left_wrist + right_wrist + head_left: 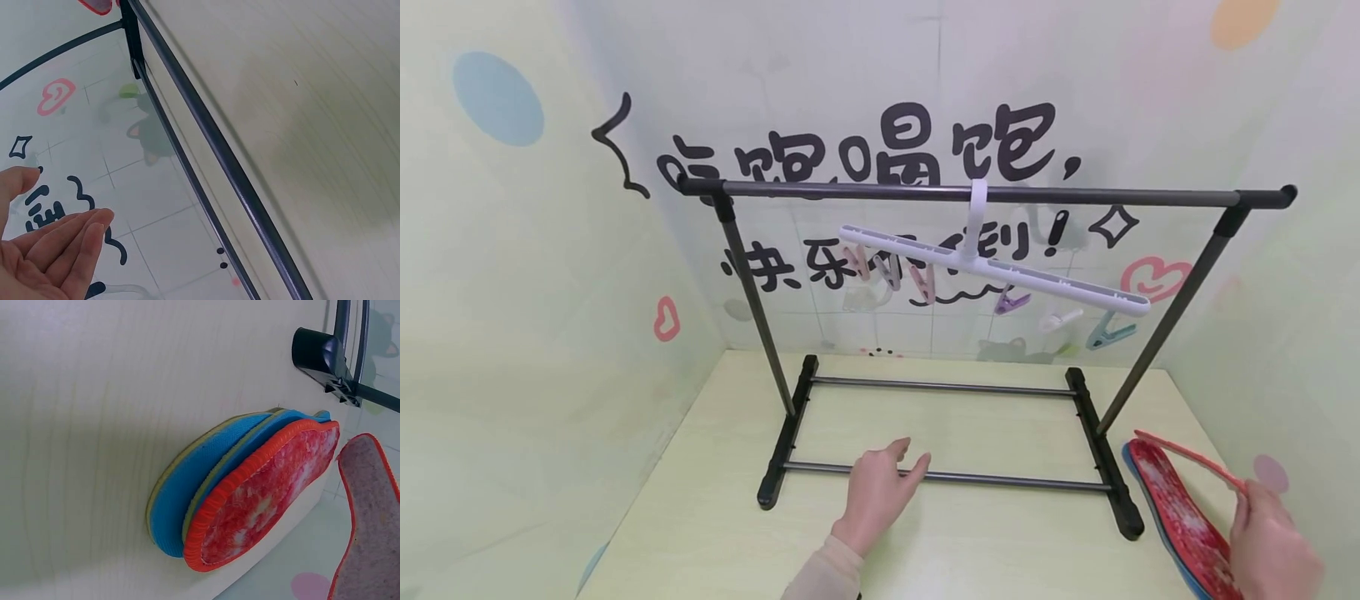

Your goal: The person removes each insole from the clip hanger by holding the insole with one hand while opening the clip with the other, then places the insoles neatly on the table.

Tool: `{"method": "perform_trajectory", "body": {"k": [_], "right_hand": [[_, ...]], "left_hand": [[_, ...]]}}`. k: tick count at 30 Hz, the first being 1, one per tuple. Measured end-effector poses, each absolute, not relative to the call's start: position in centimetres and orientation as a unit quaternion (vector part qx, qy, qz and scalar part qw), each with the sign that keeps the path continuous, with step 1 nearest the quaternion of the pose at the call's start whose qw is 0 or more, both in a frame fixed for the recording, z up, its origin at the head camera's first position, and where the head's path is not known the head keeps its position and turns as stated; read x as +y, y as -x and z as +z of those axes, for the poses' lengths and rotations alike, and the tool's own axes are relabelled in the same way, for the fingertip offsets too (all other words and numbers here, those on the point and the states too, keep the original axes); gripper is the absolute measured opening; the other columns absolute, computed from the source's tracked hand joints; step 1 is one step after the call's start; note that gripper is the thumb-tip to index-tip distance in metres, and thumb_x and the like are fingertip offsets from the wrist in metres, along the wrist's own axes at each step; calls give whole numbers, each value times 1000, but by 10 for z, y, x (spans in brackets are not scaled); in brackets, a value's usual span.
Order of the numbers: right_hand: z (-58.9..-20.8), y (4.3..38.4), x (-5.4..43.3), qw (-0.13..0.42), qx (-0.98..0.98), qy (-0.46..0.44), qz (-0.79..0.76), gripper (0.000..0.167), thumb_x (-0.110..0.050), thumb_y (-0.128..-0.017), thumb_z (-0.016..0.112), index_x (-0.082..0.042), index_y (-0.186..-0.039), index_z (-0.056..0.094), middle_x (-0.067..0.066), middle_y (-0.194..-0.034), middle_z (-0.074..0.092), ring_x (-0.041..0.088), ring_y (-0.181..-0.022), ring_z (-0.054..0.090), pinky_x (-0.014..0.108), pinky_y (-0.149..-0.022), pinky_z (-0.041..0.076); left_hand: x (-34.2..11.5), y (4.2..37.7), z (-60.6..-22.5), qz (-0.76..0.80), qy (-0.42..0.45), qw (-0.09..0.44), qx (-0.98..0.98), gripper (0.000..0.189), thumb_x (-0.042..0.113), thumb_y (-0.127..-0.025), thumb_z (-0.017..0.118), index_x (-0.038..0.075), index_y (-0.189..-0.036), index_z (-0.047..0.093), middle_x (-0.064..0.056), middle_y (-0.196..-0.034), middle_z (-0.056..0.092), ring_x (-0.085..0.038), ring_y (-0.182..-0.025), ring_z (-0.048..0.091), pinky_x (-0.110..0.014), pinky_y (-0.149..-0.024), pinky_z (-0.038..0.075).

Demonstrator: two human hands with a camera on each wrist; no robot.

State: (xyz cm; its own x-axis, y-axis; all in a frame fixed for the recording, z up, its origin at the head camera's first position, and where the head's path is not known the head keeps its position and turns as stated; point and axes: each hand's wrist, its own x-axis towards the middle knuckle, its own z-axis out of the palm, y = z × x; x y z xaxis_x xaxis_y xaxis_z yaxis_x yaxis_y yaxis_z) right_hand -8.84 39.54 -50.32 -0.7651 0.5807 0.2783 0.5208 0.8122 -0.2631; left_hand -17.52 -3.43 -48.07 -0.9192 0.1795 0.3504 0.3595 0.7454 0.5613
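My right hand (1273, 542) pinches an insole (372, 519) by one end. Its grey underside and red edge show in the right wrist view, while the head view catches it nearly edge-on. Below it lies a small pile of insoles: a red fuzzy one (262, 500) on top, blue ones (169, 519) beneath. The right hand itself is out of sight in the right wrist view. My left hand (877, 492) hovers near the front lower bar (1015, 481) of a black rack, fingers relaxed and holding nothing.
A white hanger (1060, 287) hangs from the rack's top bar (865, 192), with several clips, among them a purple clip (1011, 302) and a teal clip (1108, 332). The rack's right foot (1105, 467) stands beside the insole pile. Printed walls enclose the table (700, 492).
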Motion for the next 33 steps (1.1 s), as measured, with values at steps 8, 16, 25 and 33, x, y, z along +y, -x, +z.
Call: {"method": "perform_trajectory", "body": {"k": [8,16,25,33], "right_hand": [[-516,83,396,151,-940,293,87,33,-5,-99,53,11,-127,49,34,-125,56,50,-116,55,59,-90,49],[-526,77,396,188,-939,276,87,30,-5,-97,56,10,-123,53,35,-125,56,51,-115,55,62,-85,49],[-542,71,397,201,-945,229,119,26,-3,-94,56,6,-118,56,38,-119,57,58,-110,54,67,-79,49],[-542,71,397,37,-964,230,126,43,-18,-102,50,15,-129,46,40,-134,43,56,-126,42,60,-104,37]], "left_hand": [[-33,172,-481,-326,150,130,-924,41,36,-93,67,0,-111,72,-15,-90,77,8,-35,16,-17,-39,31],[-29,171,-482,-326,166,135,-921,41,36,-92,68,0,-110,73,-15,-87,76,9,-36,13,-15,-43,35],[-24,169,-483,-325,173,130,-921,40,35,-92,67,0,-110,72,-15,-89,77,9,-36,16,-20,-54,49],[-24,168,-483,-318,176,135,-922,41,36,-93,66,-1,-109,72,-15,-88,76,10,-38,13,-17,-50,46]]}}
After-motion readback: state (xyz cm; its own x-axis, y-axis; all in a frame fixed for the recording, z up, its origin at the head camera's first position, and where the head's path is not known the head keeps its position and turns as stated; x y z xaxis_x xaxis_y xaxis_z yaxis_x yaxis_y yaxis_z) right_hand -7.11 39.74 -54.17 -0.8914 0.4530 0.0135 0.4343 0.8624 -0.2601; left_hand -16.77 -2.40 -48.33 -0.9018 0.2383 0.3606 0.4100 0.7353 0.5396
